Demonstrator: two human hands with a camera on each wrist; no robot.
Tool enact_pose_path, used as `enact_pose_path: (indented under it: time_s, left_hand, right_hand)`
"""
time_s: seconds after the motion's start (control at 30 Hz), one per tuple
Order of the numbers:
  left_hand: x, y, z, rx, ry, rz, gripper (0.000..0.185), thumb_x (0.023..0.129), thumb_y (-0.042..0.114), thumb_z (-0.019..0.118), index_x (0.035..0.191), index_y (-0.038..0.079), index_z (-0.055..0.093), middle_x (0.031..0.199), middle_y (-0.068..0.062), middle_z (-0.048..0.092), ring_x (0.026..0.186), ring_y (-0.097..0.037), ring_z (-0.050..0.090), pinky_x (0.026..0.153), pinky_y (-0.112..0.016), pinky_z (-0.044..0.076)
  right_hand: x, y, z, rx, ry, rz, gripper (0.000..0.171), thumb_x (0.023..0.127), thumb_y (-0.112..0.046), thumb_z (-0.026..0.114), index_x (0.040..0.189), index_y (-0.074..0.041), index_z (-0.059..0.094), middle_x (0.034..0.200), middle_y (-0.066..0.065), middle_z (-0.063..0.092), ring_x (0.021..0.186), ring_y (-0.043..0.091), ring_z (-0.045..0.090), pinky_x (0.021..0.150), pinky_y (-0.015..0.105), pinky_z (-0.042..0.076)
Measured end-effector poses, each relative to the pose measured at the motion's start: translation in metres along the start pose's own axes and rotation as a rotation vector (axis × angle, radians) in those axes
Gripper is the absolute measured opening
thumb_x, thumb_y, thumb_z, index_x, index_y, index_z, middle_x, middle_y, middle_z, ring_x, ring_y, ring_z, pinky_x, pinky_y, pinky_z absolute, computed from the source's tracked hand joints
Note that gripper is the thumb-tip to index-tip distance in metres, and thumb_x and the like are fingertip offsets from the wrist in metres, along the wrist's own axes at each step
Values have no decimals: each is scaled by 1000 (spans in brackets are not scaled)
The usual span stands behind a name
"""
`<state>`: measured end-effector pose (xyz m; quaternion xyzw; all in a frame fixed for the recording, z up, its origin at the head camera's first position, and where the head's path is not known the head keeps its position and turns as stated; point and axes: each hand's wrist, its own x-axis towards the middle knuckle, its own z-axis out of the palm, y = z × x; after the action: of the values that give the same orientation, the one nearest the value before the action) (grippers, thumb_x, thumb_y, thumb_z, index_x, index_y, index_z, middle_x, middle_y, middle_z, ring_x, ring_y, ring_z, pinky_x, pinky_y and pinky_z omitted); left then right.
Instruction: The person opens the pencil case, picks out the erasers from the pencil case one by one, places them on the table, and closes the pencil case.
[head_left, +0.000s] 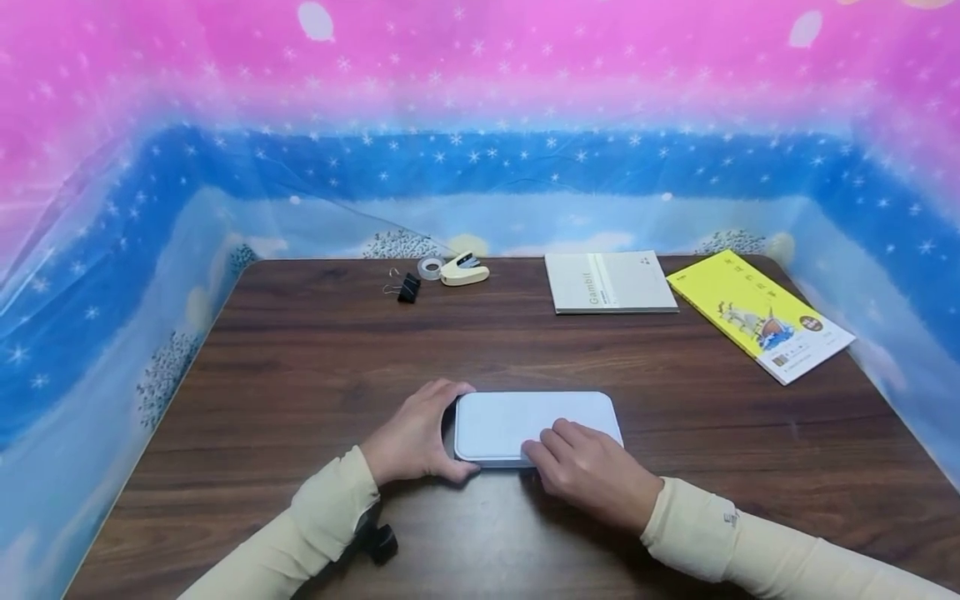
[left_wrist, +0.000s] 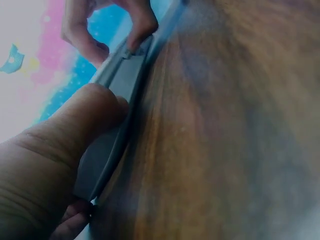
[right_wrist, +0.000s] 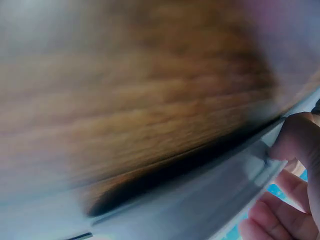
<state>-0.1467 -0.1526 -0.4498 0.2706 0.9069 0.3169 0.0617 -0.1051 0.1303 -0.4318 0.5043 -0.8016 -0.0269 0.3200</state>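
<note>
A flat white case (head_left: 517, 421) with rounded corners lies on the table in front of me, its lid down. My left hand (head_left: 412, 435) grips its left end, the thumb along the front side and the fingers round the back corner. In the left wrist view, the thumb (left_wrist: 100, 107) presses on the case's front side. My right hand (head_left: 592, 471) holds the front edge right of the middle, with curled fingers over the lid. Its thumb is at a small latch (left_wrist: 132, 52) on the front side. The right wrist view shows that thumb (right_wrist: 295, 137) against the case too.
Along the back edge are a black binder clip (head_left: 408, 288), a tape roll (head_left: 422, 270), a cream stapler (head_left: 463, 275) and a pale notebook (head_left: 633, 279). A yellow book (head_left: 738, 300) lies at the back right. A dark knob-like piece (head_left: 383, 544) shows below the left sleeve.
</note>
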Motion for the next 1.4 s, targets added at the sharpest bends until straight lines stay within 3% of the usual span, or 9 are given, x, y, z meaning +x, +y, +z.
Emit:
enact_pose_path:
  time_s: [0.27,0.33,0.43,0.5,0.6,0.77,1.03,1.2,1.4]
  left_hand:
    - [1,-3,-2,-15,-5,23,95,68,40,98,147,12,53,137,-6,59,126,-26,55,110,-51,51]
    - [0,-4,-2,-26,-7,28,96,69,41,98,149,12,52,138,-6,59,127,-25,55,110,-52,51]
    - [-1,-7,-2,-44,-16,35,98,71,43,98,152,13,50,142,-7,59,129,-27,55,111,-54,50]
    - [-3,-8,-3,-61,-16,43,103,72,45,97,155,12,47,145,-9,58,132,-29,54,112,-56,49]
    - [-5,-10,-2,-133,-8,36,112,72,43,99,161,11,37,148,-15,55,133,-33,56,112,-56,49]
    - [-8,-11,1,-273,34,5,125,68,35,102,161,11,21,146,-19,58,133,-34,59,116,-53,47]
    - [-12,-11,6,-294,89,16,129,67,30,103,158,9,14,141,-16,63,133,-31,59,119,-52,43]
    - [-13,-11,7,-303,95,20,119,68,30,102,153,10,21,143,-16,62,135,-32,59,118,-50,44]
    - [-13,-10,8,-315,101,47,110,69,30,102,147,9,27,144,-18,60,135,-33,58,117,-47,45]
  right_hand:
    - [-5,7,-3,80,21,22,38,109,-16,38,98,-6,73,84,3,68,75,18,61,63,29,61]
    - [-7,9,-4,103,19,16,29,107,-17,48,99,-7,74,86,2,69,76,17,61,65,28,62]
    - [-8,12,-9,137,11,16,13,95,-17,72,103,-7,75,89,3,71,79,18,63,71,29,64]
    - [-7,16,-14,172,9,29,22,86,-17,84,105,-8,77,92,3,73,80,17,65,73,30,65]
    - [-2,30,-21,226,60,64,26,82,-17,89,105,-8,79,94,3,75,80,16,66,70,30,65]
    - [3,65,-28,266,127,216,22,82,-13,89,102,-7,81,94,6,78,79,18,64,64,31,61]
    - [-4,105,-20,241,82,424,30,79,-3,92,108,-7,82,99,5,78,86,19,67,70,35,64]
    - [-8,124,-1,380,67,597,23,89,0,83,111,-9,82,101,4,78,80,15,65,65,33,60]
    - [-21,143,24,651,-86,917,20,99,-9,76,118,-11,80,110,5,78,82,18,64,67,25,56]
